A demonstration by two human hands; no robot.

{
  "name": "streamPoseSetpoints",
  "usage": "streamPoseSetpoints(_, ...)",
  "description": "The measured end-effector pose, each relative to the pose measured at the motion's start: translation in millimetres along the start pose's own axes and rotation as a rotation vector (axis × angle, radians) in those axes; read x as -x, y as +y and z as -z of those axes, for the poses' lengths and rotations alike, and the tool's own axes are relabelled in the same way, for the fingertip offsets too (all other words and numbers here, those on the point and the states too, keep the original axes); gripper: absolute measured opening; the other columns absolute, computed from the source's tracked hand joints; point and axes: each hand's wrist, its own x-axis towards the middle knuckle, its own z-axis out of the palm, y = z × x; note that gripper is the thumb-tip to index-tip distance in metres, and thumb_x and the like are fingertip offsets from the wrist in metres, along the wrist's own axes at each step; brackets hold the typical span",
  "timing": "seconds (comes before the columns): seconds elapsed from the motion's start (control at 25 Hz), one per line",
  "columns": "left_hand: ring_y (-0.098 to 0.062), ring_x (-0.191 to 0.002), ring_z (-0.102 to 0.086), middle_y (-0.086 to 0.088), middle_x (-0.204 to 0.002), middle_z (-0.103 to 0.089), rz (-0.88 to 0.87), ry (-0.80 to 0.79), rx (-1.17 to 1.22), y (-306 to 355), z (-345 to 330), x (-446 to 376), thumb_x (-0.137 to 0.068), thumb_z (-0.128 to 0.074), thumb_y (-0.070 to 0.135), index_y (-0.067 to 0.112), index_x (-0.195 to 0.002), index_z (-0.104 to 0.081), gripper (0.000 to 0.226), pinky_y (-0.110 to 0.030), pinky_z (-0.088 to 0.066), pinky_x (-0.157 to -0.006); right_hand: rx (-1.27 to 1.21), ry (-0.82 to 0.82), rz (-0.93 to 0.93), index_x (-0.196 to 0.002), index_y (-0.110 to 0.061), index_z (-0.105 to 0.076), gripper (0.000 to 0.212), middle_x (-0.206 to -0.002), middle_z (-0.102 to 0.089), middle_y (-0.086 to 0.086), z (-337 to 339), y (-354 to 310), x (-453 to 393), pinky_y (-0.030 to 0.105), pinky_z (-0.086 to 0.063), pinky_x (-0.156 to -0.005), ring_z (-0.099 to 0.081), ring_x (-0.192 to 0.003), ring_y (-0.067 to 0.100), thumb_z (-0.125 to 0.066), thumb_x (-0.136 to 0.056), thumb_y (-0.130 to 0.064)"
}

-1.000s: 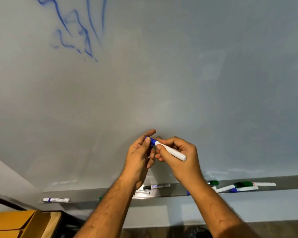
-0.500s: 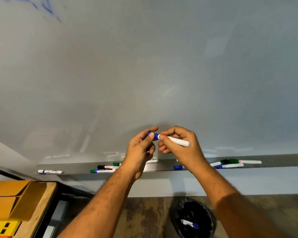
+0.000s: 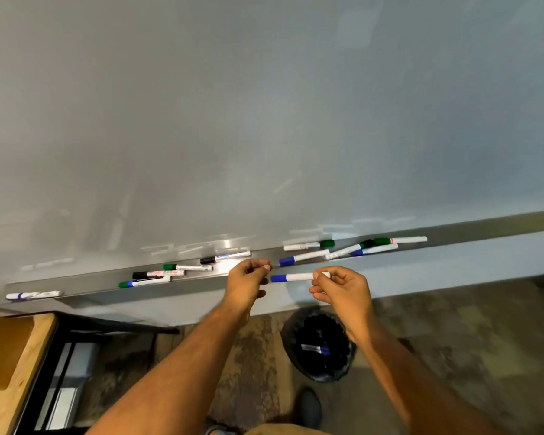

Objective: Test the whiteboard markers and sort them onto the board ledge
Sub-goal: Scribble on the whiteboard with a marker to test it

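Note:
My right hand pinches the tail end of a white marker with a blue cap, held level just below the metal board ledge. My left hand is a small gap to the left of the cap, fingers curled with thumb and forefinger together, holding nothing I can see. On the ledge lie one marker at the far left, a group of several black- and green-capped markers left of my hands, and a group of several blue- and green-capped markers to the right. The whiteboard above is blank.
A round bin with a black liner stands on the floor below my right hand, with a blue marker inside. A wooden table carrying a cardboard box is at the lower left. My shoe shows near the bottom.
My view dropped from the blue scribbles to the ledge. Both hands lowered to ledge height. My left hand came off the blue cap, and the marker now lies level in my right hand.

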Motion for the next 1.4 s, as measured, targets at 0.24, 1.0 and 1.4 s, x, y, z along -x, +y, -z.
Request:
streamPoseSetpoints(0.24, -0.018, -0.081, -0.061, -0.006, -0.103, -0.074, 0.049, -0.187, -0.279, -29.3, -22.3, -9.5, -0.103, -0.062, 0.011, 0.006, -0.110, -0.072, 0.013, -0.031, -0.050, -0.069, 0.236, 0.174, -0.104, -0.079, -0.007, -0.076, 0.021, -0.071, -0.078, 0.011, 48.1, 69.5, -12.2, 0.046, -0.069, -0.080, -0.081, -0.073, 0.028, -0.082, -0.094, -0.021)
streamPoseSetpoints(1.0, -0.025, -0.101, -0.071, -0.009, -0.121, -0.072, 0.099, -0.215, -0.169, -38.6, -28.3, -8.8, -0.104, -0.063, 0.015, 0.022, -0.142, -0.053, 0.039, -0.041, -0.058, -0.087, -0.038, 0.054, -0.193, -0.106, -0.003, -0.076, 0.018, -0.096, -0.079, 0.021, 36.3, 56.0, -37.4, 0.034, -0.068, -0.080, -0.080, -0.090, 0.032, -0.073, -0.102, -0.021)
streamPoseSetpoints(1.4, -0.020, -0.100, -0.069, -0.013, -0.140, -0.060, 0.132, -0.168, -0.154, -21.3, -32.1, -39.2, -0.105, -0.062, 0.016, 0.024, -0.165, -0.023, 0.072, -0.033, -0.058, -0.073, 0.113, 0.030, -0.180, -0.153, -0.023, -0.049, 0.056, -0.107, -0.077, 0.014, -5.3, 20.8, -81.7, 0.037, -0.068, -0.085, -0.080, -0.091, 0.024, -0.073, -0.102, -0.022)
